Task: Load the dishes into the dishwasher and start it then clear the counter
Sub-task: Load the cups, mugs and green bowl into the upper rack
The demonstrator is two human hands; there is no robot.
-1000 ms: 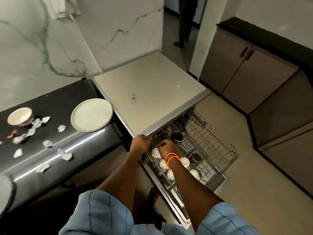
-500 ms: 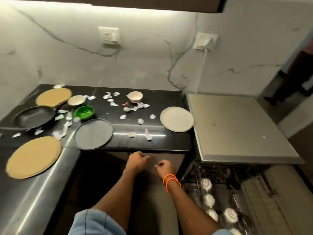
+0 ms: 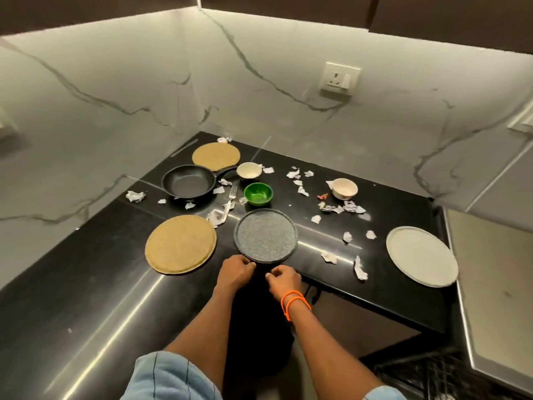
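A grey speckled plate lies near the front edge of the black counter. My left hand hovers at its near rim with fingers curled, holding nothing; whether it touches the rim is unclear. Just right of it, my right hand, with orange bands at the wrist, is also curled and empty. Further dishes lie around: a white plate at the right, a green bowl, two white bowls, a fork and a black frying pan.
Two tan round plates lie at the left and back. Several torn paper scraps are scattered over the counter. The dishwasher top adjoins on the right, with its pulled-out rack at the lower right.
My view swung from the dishwasher rack left to the counter. Both hands left the rack and came up to the near rim of the grey plate.
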